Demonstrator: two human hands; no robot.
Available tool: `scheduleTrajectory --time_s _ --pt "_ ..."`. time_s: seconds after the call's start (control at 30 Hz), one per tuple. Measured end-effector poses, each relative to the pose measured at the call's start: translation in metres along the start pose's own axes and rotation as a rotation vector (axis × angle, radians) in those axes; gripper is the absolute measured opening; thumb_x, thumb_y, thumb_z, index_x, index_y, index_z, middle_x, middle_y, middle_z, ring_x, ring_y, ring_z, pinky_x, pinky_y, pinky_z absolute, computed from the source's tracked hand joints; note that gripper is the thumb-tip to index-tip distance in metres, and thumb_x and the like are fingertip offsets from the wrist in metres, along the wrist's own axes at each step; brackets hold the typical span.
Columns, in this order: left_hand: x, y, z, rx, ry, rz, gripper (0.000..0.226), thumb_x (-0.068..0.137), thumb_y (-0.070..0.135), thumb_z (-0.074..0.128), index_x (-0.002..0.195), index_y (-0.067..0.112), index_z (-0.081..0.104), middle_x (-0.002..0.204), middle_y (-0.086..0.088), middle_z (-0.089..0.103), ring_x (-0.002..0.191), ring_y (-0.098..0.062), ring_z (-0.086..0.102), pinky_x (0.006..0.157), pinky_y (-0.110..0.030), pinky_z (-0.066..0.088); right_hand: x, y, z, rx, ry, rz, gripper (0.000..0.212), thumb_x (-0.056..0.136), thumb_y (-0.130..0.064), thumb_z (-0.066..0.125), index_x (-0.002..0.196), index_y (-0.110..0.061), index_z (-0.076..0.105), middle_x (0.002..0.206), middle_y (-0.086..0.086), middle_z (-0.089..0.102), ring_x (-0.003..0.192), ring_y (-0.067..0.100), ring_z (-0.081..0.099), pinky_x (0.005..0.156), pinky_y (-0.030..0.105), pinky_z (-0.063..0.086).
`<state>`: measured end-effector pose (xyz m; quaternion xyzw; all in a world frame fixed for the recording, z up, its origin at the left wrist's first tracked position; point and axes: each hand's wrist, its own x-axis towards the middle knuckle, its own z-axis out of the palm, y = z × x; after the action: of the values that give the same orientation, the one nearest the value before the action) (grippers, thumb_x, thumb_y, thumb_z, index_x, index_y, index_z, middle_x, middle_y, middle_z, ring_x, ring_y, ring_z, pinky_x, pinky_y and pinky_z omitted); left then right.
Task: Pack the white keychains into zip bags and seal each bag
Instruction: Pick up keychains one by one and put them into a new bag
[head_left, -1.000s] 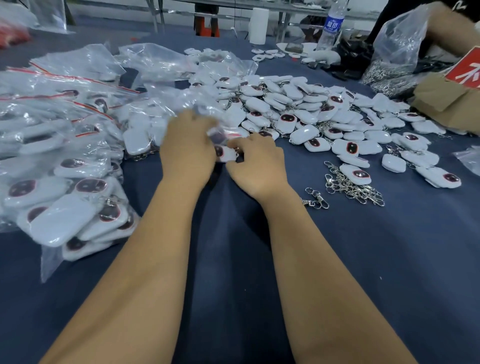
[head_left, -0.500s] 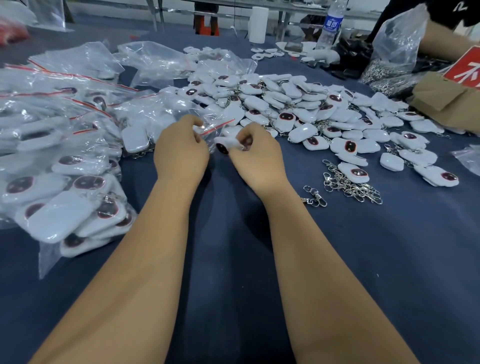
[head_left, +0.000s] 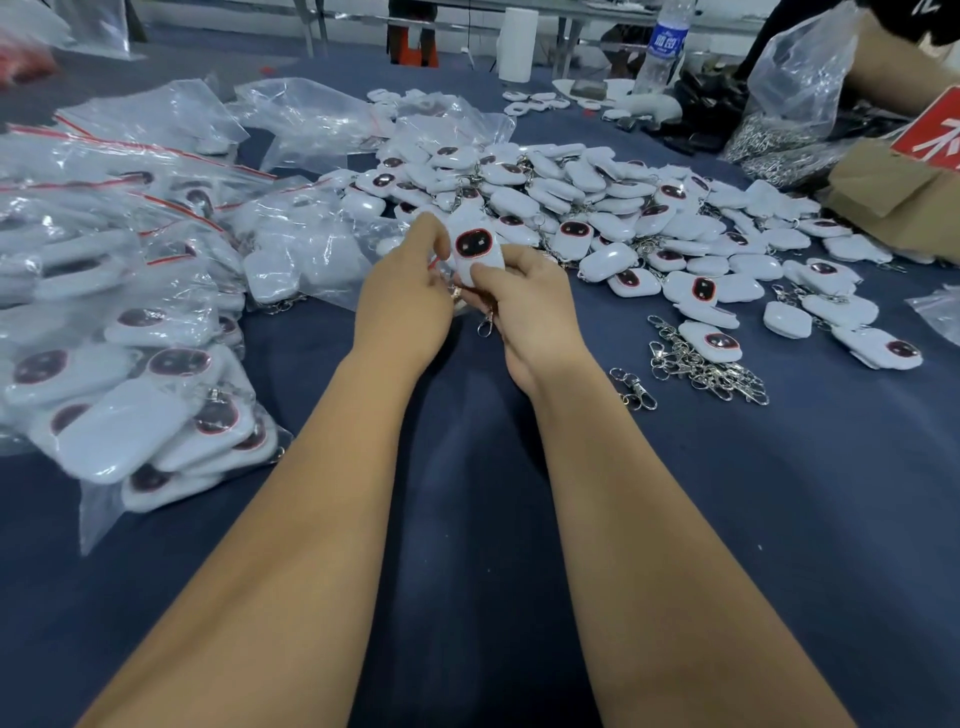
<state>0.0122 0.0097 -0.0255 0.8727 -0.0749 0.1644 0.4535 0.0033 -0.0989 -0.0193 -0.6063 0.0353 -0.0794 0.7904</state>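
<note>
Both hands hold one white keychain (head_left: 475, 248) upright above the blue cloth, its dark red-rimmed face toward me. My right hand (head_left: 524, 306) grips its lower end, and its metal clasp (head_left: 484, 326) dangles below the fingers. My left hand (head_left: 410, 291) pinches a clear zip bag with a red strip at the keychain's left side; the bag is mostly hidden between the hands. A big heap of loose white keychains (head_left: 623, 218) lies just beyond. Filled zip bags (head_left: 135, 374) are stacked at the left.
Loose metal clasps (head_left: 701, 364) lie to the right of my right forearm. Empty clear bags (head_left: 311, 119) sit at the back left. A water bottle (head_left: 667, 47), a bag of metal parts (head_left: 789, 104) and a cardboard box (head_left: 904, 192) stand at the back right, beside another person's arm (head_left: 898, 73).
The keychain, lying low between the hands before, now stands upright with its face toward me. Both hands have lifted slightly off the cloth.
</note>
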Motion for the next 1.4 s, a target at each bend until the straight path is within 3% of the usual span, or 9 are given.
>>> scheduleTrajectory --time_s 0.2,0.3,0.37,0.47,0.63,0.8,1.03,1.23,1.4 --pt "0.002 0.005 0.007 -0.124 0.083 -0.277 0.033 0.083 0.006 0.045 0.087 0.026 0.069 0.092 -0.001 0.07 0.09 -0.027 0.064 0.071 -0.033 0.048 0.001 0.0 0.0 -0.03 0.03 0.027 0.023 0.09 0.009 0.053 0.109 0.0 0.063 0.083 0.007 0.069 0.085 0.021 0.064 0.086 0.033 0.054" --pt "-0.001 0.007 0.005 -0.184 0.079 -0.251 0.03 0.083 0.015 0.048 0.093 0.025 0.074 0.076 0.007 0.065 0.077 -0.02 0.06 0.063 -0.029 0.04 -0.001 0.0 0.001 -0.114 0.002 0.018 0.024 0.091 0.006 0.055 0.112 -0.005 0.063 0.081 0.002 0.07 0.08 0.016 0.063 0.077 0.03 0.051" --pt "-0.003 0.009 0.004 -0.294 0.099 -0.252 0.023 0.082 0.02 0.047 0.081 0.015 0.07 0.064 0.007 0.059 0.066 -0.017 0.052 0.063 -0.029 0.04 -0.001 0.001 0.003 -0.177 0.009 0.001 0.022 0.091 0.004 0.056 0.109 -0.006 0.063 0.084 0.005 0.072 0.079 0.018 0.064 0.074 0.032 0.052" --pt "-0.003 0.011 0.006 -0.386 0.14 -0.282 0.024 0.088 0.025 0.047 0.069 0.013 0.057 0.06 0.002 0.053 0.06 -0.016 0.046 0.063 -0.035 0.039 -0.001 0.002 0.005 -0.24 0.055 -0.018 0.018 0.088 0.0 0.061 0.104 -0.008 0.065 0.096 0.012 0.074 0.091 0.027 0.07 0.09 0.044 0.056" --pt "-0.002 0.011 0.01 -0.242 0.065 -0.215 0.028 0.098 0.031 0.049 0.072 0.028 0.058 0.07 0.009 0.059 0.067 -0.013 0.054 0.064 -0.03 0.041 -0.002 0.004 0.005 -0.25 0.07 -0.01 0.015 0.088 -0.005 0.065 0.101 -0.012 0.064 0.093 0.014 0.074 0.091 0.031 0.071 0.088 0.047 0.056" --pt "-0.002 0.011 0.011 -0.258 0.032 -0.181 0.022 0.099 0.031 0.053 0.106 0.019 0.069 0.093 0.001 0.068 0.087 -0.022 0.065 0.081 -0.036 0.052 -0.003 0.0 0.001 -0.166 0.065 0.019 0.023 0.09 0.001 0.06 0.113 -0.003 0.062 0.094 0.017 0.073 0.079 0.022 0.066 0.078 0.04 0.055" --pt "-0.004 0.006 0.007 -0.373 0.004 -0.141 0.012 0.098 0.022 0.059 0.101 0.018 0.07 0.072 0.01 0.063 0.049 0.007 0.053 0.053 -0.007 0.041 -0.005 -0.001 0.002 -0.193 0.079 0.009 0.022 0.09 0.001 0.06 0.112 -0.003 0.061 0.097 0.019 0.072 0.085 0.026 0.067 0.088 0.048 0.054" --pt "-0.004 0.008 0.006 -0.395 -0.01 -0.137 0.009 0.095 0.023 0.063 0.098 0.02 0.07 0.074 0.011 0.064 0.051 0.006 0.054 0.055 -0.009 0.045 -0.003 -0.002 0.0 -0.168 0.088 0.038 0.019 0.09 0.004 0.056 0.105 -0.007 0.061 0.094 0.012 0.074 0.092 0.027 0.071 0.083 0.039 0.057" --pt "-0.002 0.005 0.001 -0.444 -0.042 -0.178 0.01 0.095 0.025 0.062 0.096 0.024 0.071 0.077 0.007 0.066 0.058 -0.001 0.057 0.055 -0.015 0.048 -0.004 -0.001 0.0 -0.195 0.05 0.027 0.02 0.087 0.005 0.059 0.1 -0.011 0.061 0.09 0.01 0.074 0.088 0.026 0.07 0.09 0.047 0.056"
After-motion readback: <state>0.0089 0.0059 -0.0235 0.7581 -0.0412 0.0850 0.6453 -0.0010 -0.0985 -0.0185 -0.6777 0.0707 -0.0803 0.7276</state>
